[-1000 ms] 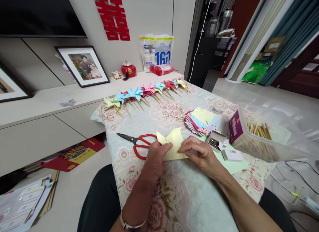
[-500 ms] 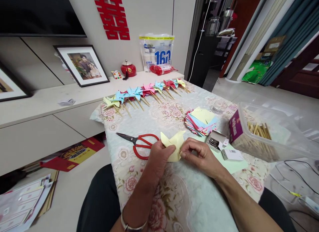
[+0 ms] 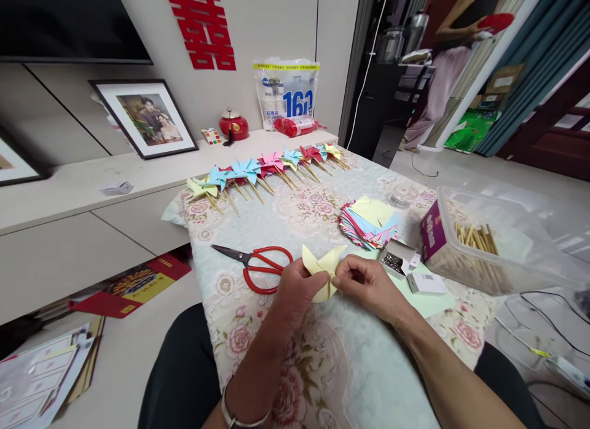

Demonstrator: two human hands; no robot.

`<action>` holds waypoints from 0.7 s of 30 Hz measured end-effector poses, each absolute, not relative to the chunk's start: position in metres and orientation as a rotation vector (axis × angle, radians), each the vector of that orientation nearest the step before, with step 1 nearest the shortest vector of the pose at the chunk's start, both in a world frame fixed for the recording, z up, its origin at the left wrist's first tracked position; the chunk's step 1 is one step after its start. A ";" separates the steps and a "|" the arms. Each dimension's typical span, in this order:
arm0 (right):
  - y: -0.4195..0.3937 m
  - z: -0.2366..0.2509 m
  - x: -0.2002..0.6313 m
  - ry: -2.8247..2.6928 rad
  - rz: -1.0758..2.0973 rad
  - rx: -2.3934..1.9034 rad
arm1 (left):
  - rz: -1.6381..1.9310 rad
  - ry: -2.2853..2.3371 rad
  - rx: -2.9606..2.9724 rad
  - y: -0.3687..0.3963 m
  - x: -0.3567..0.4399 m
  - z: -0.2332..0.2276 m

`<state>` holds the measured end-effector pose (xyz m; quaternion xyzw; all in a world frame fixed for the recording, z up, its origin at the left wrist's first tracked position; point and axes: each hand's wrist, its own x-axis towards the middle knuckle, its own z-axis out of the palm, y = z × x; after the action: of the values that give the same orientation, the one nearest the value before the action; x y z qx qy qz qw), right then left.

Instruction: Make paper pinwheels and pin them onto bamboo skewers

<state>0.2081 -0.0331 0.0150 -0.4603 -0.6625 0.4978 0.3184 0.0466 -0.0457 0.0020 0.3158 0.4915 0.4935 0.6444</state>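
Note:
A pale yellow paper pinwheel (image 3: 324,260), partly folded, is held above the flowered tablecloth between both hands. My left hand (image 3: 300,286) grips it from the left, thumb pressed over its middle. With thumb and fingertips pinched together, my right hand (image 3: 364,283) holds a corner of the same paper near the centre. Red-handled scissors (image 3: 262,268) lie just left of my left hand, blades pointing left. To the right of my right hand are a small open box of metal pins (image 3: 394,261) and a white box (image 3: 428,284) on pale green paper.
Finished pinwheels (image 3: 246,171) on sticks line the table's far edge. A stack of coloured paper (image 3: 369,217) lies beyond my right hand, beside a clear tub of sticks (image 3: 465,257). Another person (image 3: 442,78) stands in the background at right, holding something red.
My right hand has brought its corner of the yellow paper inward to the centre, near my left thumb. Another person has come into view at the upper right.

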 end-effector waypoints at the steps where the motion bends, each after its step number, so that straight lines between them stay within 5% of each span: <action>1: -0.033 0.015 0.208 -1.728 1.327 -1.217 | 1.117 1.115 0.718 -0.046 0.047 0.003; 21: -0.034 0.015 0.208 -1.664 1.372 -1.272 | 1.070 1.071 0.770 -0.052 0.045 0.012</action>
<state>0.2078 -0.0343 0.0148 -0.4824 -0.6311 0.5203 0.3135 0.0448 -0.0522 0.0125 0.3404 0.4732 0.4730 0.6606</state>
